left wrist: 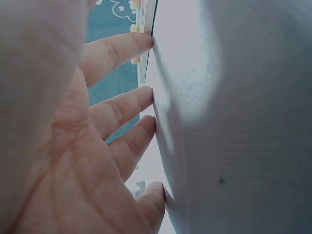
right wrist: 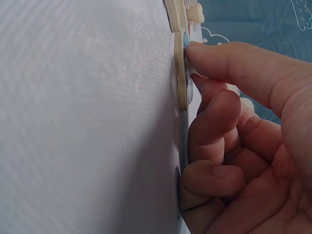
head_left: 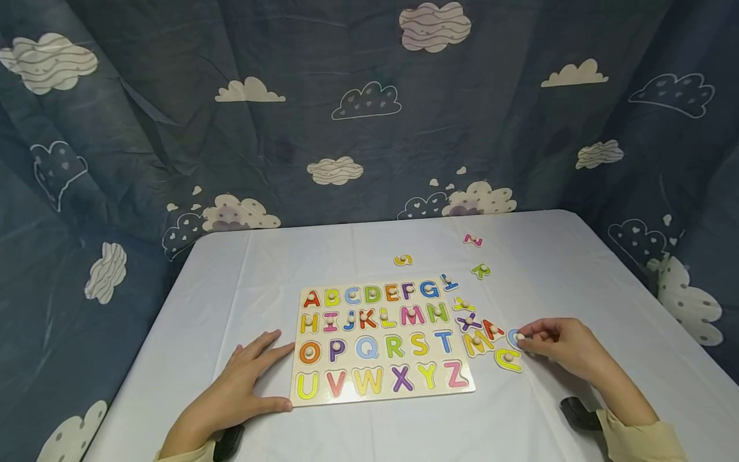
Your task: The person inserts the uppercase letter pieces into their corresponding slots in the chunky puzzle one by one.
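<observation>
A wooden alphabet puzzle board (head_left: 381, 355) lies on the white table. Knobbed letters fill its upper two rows, plus O and P. From Q through Z the board shows coloured letter shapes without knobs. My left hand (head_left: 245, 385) rests at the board's left edge, fingers spread, thumb by the lower left corner. In the left wrist view, fingertips (left wrist: 146, 41) touch the table beside the board. Right of the board, my right hand (head_left: 557, 345) pinches the white knob of a blue rounded letter piece (head_left: 511, 339). Its wooden edge lies at the table surface in the right wrist view.
Around the board's right side lie a yellow U (head_left: 508, 367), yellow W (head_left: 472, 350), red V (head_left: 492, 330), purple X (head_left: 469, 323) and yellow Y (head_left: 464, 305). Farther back are a blue T (head_left: 448, 282), green R (head_left: 480, 271), yellow S (head_left: 403, 260) and pink Z (head_left: 473, 240).
</observation>
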The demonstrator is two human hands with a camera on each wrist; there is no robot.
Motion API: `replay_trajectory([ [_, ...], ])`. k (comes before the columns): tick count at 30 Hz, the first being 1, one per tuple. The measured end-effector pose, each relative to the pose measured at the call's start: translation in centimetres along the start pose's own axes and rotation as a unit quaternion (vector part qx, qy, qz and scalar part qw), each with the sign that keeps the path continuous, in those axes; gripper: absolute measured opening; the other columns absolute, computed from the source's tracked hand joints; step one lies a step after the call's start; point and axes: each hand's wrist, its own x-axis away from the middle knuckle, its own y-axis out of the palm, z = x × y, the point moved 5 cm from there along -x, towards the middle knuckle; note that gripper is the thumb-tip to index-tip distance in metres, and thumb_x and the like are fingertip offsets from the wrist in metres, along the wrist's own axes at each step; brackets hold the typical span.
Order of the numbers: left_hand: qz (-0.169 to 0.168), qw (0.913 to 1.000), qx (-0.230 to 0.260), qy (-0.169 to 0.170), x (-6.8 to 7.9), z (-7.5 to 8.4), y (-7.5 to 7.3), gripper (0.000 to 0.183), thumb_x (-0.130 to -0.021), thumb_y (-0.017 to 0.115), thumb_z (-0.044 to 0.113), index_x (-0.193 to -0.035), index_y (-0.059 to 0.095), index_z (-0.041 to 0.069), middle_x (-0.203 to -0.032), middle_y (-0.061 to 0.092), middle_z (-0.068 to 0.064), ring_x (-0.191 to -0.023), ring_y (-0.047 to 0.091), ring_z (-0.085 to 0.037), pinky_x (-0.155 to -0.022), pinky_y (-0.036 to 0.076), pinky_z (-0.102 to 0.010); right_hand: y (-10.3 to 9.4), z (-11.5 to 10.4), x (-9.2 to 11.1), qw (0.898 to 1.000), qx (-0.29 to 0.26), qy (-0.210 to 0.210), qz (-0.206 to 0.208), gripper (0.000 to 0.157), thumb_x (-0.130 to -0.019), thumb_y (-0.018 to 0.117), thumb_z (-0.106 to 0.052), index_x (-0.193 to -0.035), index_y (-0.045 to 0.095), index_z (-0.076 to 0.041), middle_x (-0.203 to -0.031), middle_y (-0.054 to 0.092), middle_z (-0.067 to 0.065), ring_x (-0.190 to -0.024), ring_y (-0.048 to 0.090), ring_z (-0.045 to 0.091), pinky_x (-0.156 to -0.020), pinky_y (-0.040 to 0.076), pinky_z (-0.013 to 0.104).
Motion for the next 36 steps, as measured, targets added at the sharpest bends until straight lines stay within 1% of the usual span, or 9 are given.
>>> replay_trajectory([
  [8,0.006,0.9999,-0.003,0.013,0.0,0.0,0.1,0.099,-0.070,0.094,0.061,-0.154,0.060,0.024,-0.169,0.044,-0.016,-0.158,0.036,-0.047,-0.124,0.020,-0.082,-0.1,0.0,0.0,1.000,-0.001,0.012,0.004,0.029,-0.093,0.082,-0.020,-0.108,0.077,0.004,-0.079,0.062,0.002,-0.070,0.051,0.011,-0.053,0.042,0.022],
  [16,0.007,0.9999,-0.004,0.012,0.1,0.0,0.1,0.099,-0.069,0.094,0.061,-0.154,0.060,0.024,-0.168,0.044,-0.016,-0.158,0.037,-0.047,-0.124,0.021,-0.082,-0.4,-0.6,-0.2,1.000,-0.004,0.020,0.014,0.032,-0.093,0.084,-0.023,-0.109,0.077,0.003,-0.077,0.059,0.002,-0.069,0.050,0.013,-0.051,0.039,0.025],
  [21,0.008,0.9999,-0.004,0.013,0.1,0.0,0.0,0.099,-0.070,0.094,0.061,-0.154,0.060,0.024,-0.168,0.044,-0.016,-0.158,0.037,-0.047,-0.124,0.021,-0.082,-0.5,-1.8,-0.5,1.000,-0.001,0.011,0.010,0.034,-0.092,0.084,-0.026,-0.110,0.076,0.003,-0.078,0.060,0.001,-0.070,0.049,0.013,-0.052,0.037,0.024],
  [29,0.007,0.9999,0.001,0.013,0.1,0.0,0.0,0.099,-0.069,0.094,0.061,-0.155,0.060,0.024,-0.169,0.044,-0.016,-0.158,0.036,-0.047,-0.124,0.019,-0.082,0.0,-4.0,-0.9,1.000,-0.008,-0.014,-0.001,0.035,-0.093,0.084,-0.027,-0.109,0.076,0.003,-0.079,0.061,0.002,-0.071,0.051,0.013,-0.054,0.039,0.023],
  [32,0.007,0.9999,-0.001,0.013,0.1,0.0,0.0,0.099,-0.070,0.094,0.061,-0.155,0.060,0.024,-0.169,0.044,-0.016,-0.158,0.036,-0.047,-0.124,0.020,-0.082,0.3,-5.1,-1.2,1.000,-0.018,-0.021,-0.007,0.033,-0.093,0.083,-0.026,-0.108,0.076,0.002,-0.079,0.063,0.002,-0.072,0.052,0.013,-0.055,0.040,0.022],
  [36,0.006,0.9999,0.000,0.011,0.0,-0.1,0.0,0.099,-0.070,0.094,0.061,-0.155,0.060,0.023,-0.169,0.043,-0.016,-0.159,0.035,-0.047,-0.125,0.019,-0.081,1.0,-6.6,-1.4,0.999,-0.040,-0.025,-0.025,0.033,-0.094,0.083,-0.025,-0.109,0.075,0.003,-0.080,0.063,0.003,-0.073,0.054,0.015,-0.055,0.041,0.022],
])
